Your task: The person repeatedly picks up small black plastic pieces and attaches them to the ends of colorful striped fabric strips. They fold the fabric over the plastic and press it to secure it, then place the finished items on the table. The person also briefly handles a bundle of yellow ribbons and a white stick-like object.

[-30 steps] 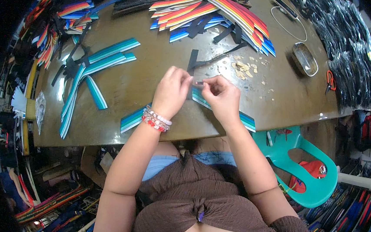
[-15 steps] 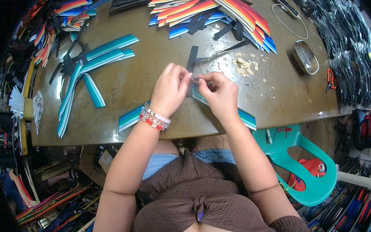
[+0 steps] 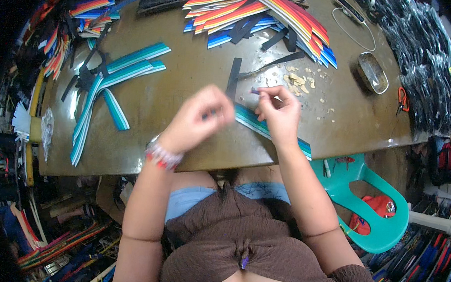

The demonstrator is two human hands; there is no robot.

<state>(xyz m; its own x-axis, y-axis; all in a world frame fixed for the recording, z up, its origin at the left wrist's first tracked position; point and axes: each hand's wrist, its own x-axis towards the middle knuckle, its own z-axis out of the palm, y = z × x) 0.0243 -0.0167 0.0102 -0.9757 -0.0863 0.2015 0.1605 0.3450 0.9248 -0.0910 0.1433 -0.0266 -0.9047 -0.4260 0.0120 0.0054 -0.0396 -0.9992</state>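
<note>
My right hand (image 3: 282,111) is closed in a pinch on a small dark piece (image 3: 256,91), too small to make out. Below it a strip with teal, green and white stripes (image 3: 261,126) lies slantwise on the table, its right end passing beneath my wrist. My left hand (image 3: 200,119), beaded bracelets at its wrist, hovers left of the strip. Motion smears its curled fingers, so whether they hold anything is unclear. A flat black strap (image 3: 234,77) points away from me between the hands, its near end at my left hand. A thinner dark strap (image 3: 274,63) lies beyond it.
Joined teal-striped strips with black straps (image 3: 96,86) lie at left. Orange and blue striped strips (image 3: 262,11) are piled at the far side. Pale scraps (image 3: 296,82), a metal dish (image 3: 372,73) and orange-handled snips (image 3: 402,100) lie at right. A green stool (image 3: 388,228) stands by the table.
My hands have drawn apart. The left came back toward me and left; the right moved slightly right with the small dark piece. The striped strip's left part no longer shows.
</note>
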